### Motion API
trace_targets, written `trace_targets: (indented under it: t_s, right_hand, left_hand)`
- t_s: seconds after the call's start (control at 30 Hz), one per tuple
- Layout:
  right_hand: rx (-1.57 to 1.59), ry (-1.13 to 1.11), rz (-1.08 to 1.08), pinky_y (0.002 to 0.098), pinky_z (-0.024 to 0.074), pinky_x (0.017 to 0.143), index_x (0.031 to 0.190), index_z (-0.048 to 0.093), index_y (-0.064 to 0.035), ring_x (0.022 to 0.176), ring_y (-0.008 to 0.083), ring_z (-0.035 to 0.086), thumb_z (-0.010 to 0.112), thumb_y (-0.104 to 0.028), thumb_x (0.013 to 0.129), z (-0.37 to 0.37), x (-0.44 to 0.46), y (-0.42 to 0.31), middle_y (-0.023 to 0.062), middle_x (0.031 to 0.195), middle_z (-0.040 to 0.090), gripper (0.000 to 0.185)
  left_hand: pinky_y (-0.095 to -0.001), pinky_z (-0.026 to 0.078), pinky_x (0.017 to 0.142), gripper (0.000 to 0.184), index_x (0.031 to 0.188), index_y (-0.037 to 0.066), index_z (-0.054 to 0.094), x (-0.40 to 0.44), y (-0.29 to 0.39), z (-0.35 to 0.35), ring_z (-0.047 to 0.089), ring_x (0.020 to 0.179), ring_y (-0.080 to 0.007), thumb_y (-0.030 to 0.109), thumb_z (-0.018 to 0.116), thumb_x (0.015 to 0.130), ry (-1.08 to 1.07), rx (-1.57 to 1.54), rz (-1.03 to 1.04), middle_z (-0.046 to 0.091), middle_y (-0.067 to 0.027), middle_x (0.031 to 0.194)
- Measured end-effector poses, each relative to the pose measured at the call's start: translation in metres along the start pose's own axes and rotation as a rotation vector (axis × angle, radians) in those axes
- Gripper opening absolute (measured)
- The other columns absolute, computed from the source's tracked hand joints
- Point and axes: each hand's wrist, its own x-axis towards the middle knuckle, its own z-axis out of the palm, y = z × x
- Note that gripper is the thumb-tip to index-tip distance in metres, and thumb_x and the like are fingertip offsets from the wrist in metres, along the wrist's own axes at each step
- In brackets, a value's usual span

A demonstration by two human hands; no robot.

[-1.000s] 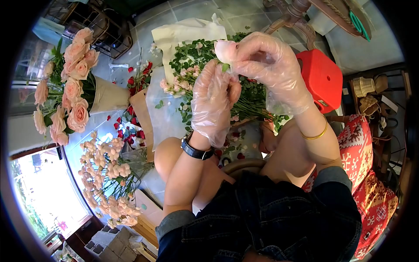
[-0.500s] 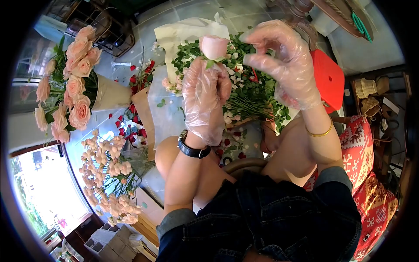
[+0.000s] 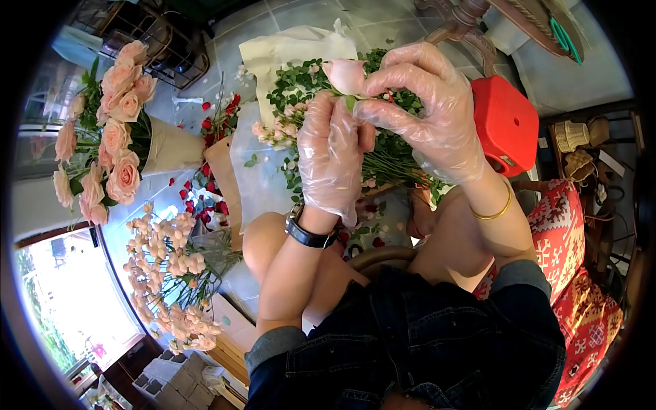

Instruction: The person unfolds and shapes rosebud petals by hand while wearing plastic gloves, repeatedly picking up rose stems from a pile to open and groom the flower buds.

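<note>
Both hands wear clear plastic gloves. My left hand (image 3: 333, 154) is closed around the stem of a pale pink rose (image 3: 346, 76), just under the bloom. The stem itself is mostly hidden in the fist. From the right, my right hand (image 3: 434, 113) touches the rose, its thumb by the green sepals and its forefinger against the outer petals in a loose pinch. Behind and below the hands lies a heap of green leafy stems (image 3: 393, 164). Small pale pink blossoms (image 3: 280, 126) sit at its left side.
Peach roses fill a tall white bucket (image 3: 174, 147) on the left, with bunched peach blooms (image 3: 167, 266) nearer me. Red petals (image 3: 215, 205) litter the floor by brown wrapping paper (image 3: 222, 174). A red stool (image 3: 506, 123) and patterned red fabric (image 3: 567, 273) are on the right.
My right hand has come down and left, from apart in the air to touching the rose. My left hand has shifted slightly right, and the rose now tilts.
</note>
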Motion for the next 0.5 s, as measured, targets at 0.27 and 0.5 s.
trace_targets:
  t_s: [0.27, 0.5]
  right_hand:
    - [-0.079, 0.006, -0.069, 0.0309, 0.0456, 0.063, 0.075, 0.061, -0.0075, 0.071, 0.0219, 0.054, 0.071, -0.013, 0.068, -0.007, 0.003, -0.003, 0.0058, 0.079, 0.056, 0.013]
    - [0.022, -0.009, -0.033, 0.0341, 0.0453, 0.067, 0.081, 0.055, -0.0034, 0.076, 0.0263, 0.053, 0.067, -0.013, 0.071, -0.006, -0.001, -0.008, 0.0093, 0.082, 0.055, 0.018]
  left_hand:
    - [-0.0203, 0.033, 0.047, 0.017, 0.086, 0.005, 0.048, 0.004, 0.000, -0.008, 0.040, 0.054, -0.0049, 0.022, 0.049, 0.090, 0.109, 0.605, 0.146, 0.044, 0.0011, 0.061]
    - [-0.0144, 0.023, 0.044, 0.022, 0.107, 0.010, 0.044, -0.009, -0.009, 0.005, 0.032, 0.052, 0.0009, 0.026, 0.047, 0.092, 0.177, 0.084, 0.023, 0.037, 0.0075, 0.062]
